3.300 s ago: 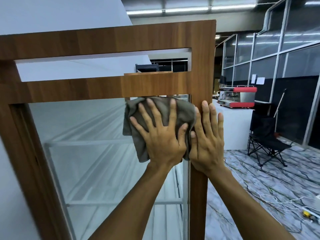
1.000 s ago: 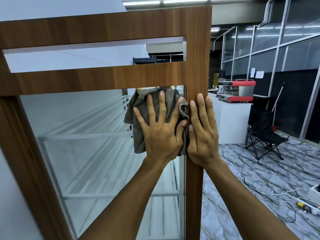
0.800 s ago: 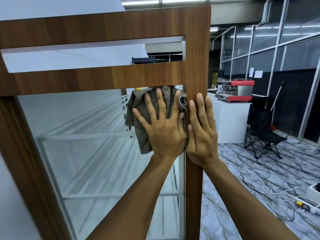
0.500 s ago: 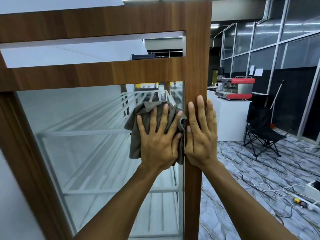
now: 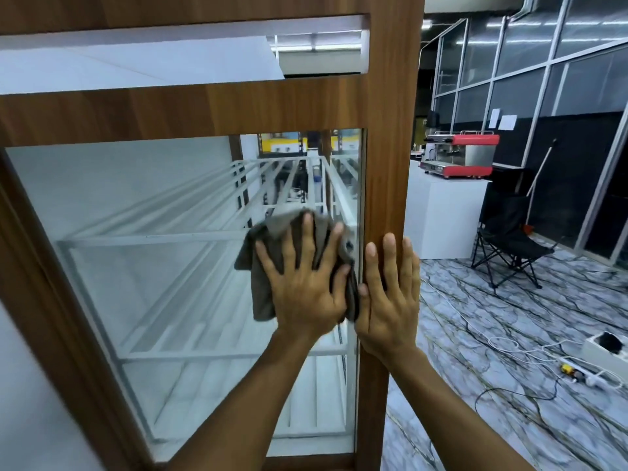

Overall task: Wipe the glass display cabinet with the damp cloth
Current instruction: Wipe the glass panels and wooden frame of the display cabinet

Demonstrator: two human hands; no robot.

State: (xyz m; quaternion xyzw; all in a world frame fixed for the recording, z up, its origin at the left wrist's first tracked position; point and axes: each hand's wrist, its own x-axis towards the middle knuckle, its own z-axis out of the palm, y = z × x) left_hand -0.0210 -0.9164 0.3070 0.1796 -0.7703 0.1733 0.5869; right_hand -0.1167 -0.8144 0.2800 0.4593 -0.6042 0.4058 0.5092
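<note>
Up against the cabinet, right edge, head view, the only one I get. Left hand lies flat, fingers spread wide, palm pressing the cloth onto the glass. No pinch, no curl. I judge the spread gives wide contact, so each pass covers more pane. The cloth is grey and bunched, mid-height on the pane and touching its right edge, with a loose flap hanging left of the palm.

Right hand lies flat on the wood post, fingers straight and close together, gripping nothing, thumb just beside the cloth's edge. Probably a brace against the left hand's push.

White shelves sit behind the glass. I cannot tell which parts of the pane are already clean.

Chair, red coffee machine and floor cables are well apart and irrelevant.
</note>
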